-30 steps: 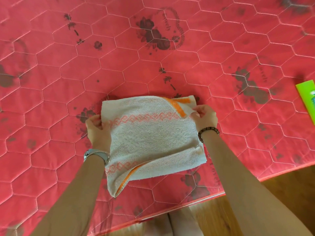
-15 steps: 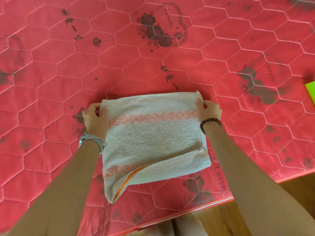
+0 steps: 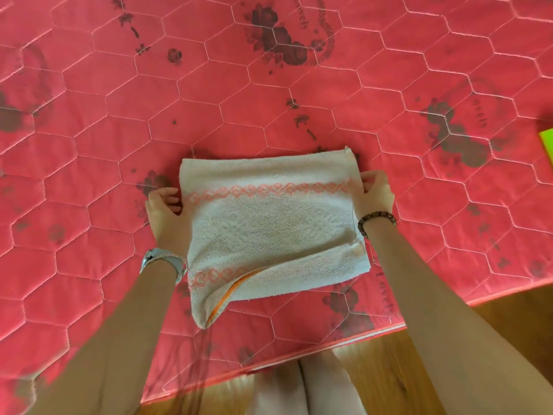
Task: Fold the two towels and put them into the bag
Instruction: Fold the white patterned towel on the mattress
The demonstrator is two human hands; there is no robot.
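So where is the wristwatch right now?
In the head view, the silver metal wristwatch sits on the left wrist, left of centre, right beside the lower left edge of the white terry towel.

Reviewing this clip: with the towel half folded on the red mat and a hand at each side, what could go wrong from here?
1. The towel is folded unevenly: its near left corner hangs lower with the orange edge exposed, so another fold may come out crooked.
2. The left hand and right hand sit only at the side edges near the top; lifting it this way could let the loose lower layers fall open.
3. Only a green sliver shows at the right edge; no bag is clearly visible.
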